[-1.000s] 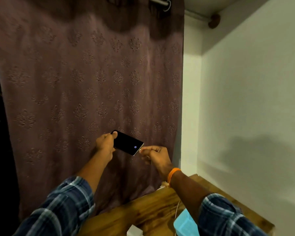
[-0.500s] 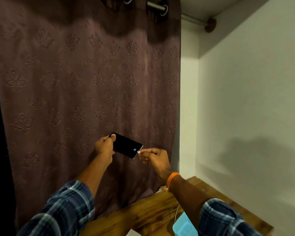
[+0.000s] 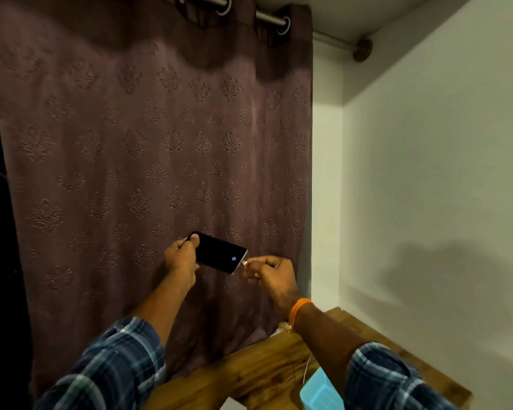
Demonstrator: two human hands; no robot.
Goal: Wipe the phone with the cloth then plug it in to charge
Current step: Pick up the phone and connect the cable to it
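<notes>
A black phone (image 3: 219,252) is held up in the air in front of the curtain, tilted down to the right, with a small blue dot lit near its right end. My left hand (image 3: 180,256) grips its left end. My right hand (image 3: 271,272) pinches the white charging plug (image 3: 245,262), whose tip touches the phone's right end. A thin white cable (image 3: 307,369) hangs down past my right forearm. A light blue cloth (image 3: 320,393) lies on the wooden table (image 3: 258,377) under my right sleeve.
A dark purple patterned curtain (image 3: 160,143) hangs on a rod right behind my hands. A white wall (image 3: 427,173) closes off the right side. The wooden table fills the lower right corner below my arms.
My right hand has brought the plug in until it meets the phone's right end. Both hands sit slightly lower in view as the camera tilted up.
</notes>
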